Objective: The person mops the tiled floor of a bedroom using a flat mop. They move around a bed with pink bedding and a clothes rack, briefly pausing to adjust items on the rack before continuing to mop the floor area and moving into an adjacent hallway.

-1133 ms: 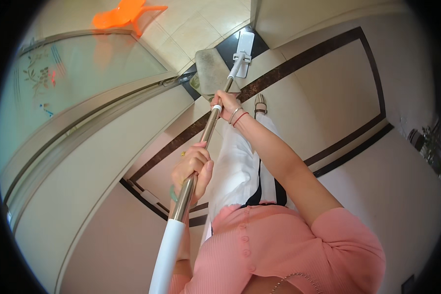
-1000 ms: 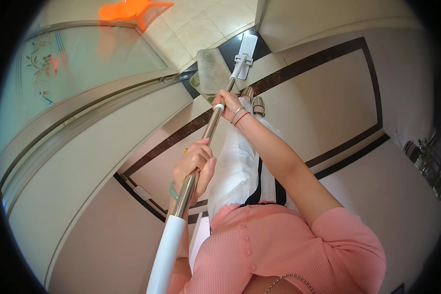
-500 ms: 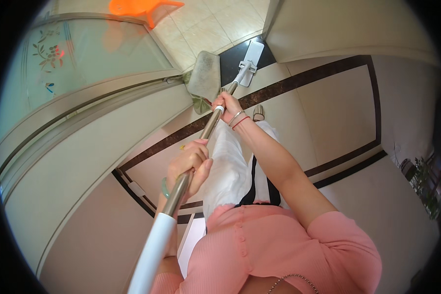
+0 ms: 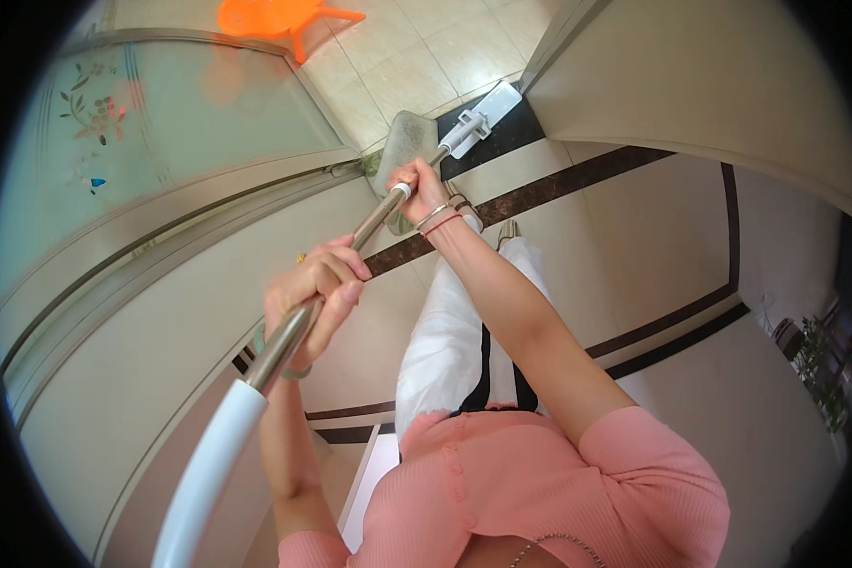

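Both my hands grip the metal pole of a flat mop [image 4: 377, 216]. My left hand [image 4: 314, 293] is wrapped round the pole just beyond its white handle sleeve [image 4: 208, 469]. Farther down, my right hand [image 4: 418, 189] closes on the pole beside a white collar. At the far end, the white mop head [image 4: 484, 118] lies on a black threshold strip [image 4: 506, 133], tilted toward the right-hand wall. A grey-green mat [image 4: 409, 142] lies just left of the mop head, partly hidden behind the pole and my right hand.
A frosted sliding glass door [image 4: 180, 123] with a floral pattern stands at left. Beyond the threshold an orange plastic stool [image 4: 275, 17] stands on pale tiles [image 4: 407, 66]. A beige panel [image 4: 701, 85] rises at right. Dark border strips [image 4: 577, 180] cross the floor. Plants [image 4: 819, 369] are at far right.
The handle end and my left hand have swung left. My right hand has shifted slightly left and up. The mop head has turned and moved a little right on the black strip.
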{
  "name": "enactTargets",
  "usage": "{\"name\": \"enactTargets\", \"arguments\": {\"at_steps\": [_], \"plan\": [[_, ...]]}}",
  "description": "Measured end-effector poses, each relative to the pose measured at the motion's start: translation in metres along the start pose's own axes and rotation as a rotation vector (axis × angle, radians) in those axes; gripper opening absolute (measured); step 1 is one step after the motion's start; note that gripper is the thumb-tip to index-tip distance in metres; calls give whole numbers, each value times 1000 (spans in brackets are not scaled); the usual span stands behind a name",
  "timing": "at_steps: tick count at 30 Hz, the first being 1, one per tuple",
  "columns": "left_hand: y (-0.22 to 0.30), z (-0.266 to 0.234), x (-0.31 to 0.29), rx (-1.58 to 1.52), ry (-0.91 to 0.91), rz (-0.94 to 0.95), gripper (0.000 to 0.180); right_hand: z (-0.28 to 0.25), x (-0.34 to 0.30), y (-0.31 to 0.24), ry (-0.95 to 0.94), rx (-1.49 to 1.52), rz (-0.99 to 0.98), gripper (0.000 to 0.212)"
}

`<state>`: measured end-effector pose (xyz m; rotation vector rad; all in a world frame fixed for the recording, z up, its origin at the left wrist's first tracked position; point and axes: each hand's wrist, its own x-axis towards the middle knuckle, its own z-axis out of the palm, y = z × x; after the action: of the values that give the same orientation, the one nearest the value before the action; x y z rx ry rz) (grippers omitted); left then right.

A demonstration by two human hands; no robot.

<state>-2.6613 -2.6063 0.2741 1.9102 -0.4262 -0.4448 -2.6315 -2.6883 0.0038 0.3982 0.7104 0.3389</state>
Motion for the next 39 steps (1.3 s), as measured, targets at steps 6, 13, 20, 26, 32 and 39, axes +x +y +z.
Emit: {"name": "enactTargets", "arguments": {"at_steps": [6,13,20,26,32,39], "plan": [[-9,-7,-15,-6,36,-27,21,-8,6,10,81,-31,74,23],[-37,-6,-3,161,-118,92,18,-3,65,-6,-177,-94,125,25],[-55,-44,-36,-208,579,125,25,47,72,49,-188,-38,108,24],[-83,-32,-48,-201,532,96,25,2,75,41,-130,10,165,23],[-103,-26,-65,-150,475,7,21,-22,70,35,326,-513,-19,14],[-98,-33,-54,-99,464,-3,20,-15,92,44,596,-625,5,21]]}}
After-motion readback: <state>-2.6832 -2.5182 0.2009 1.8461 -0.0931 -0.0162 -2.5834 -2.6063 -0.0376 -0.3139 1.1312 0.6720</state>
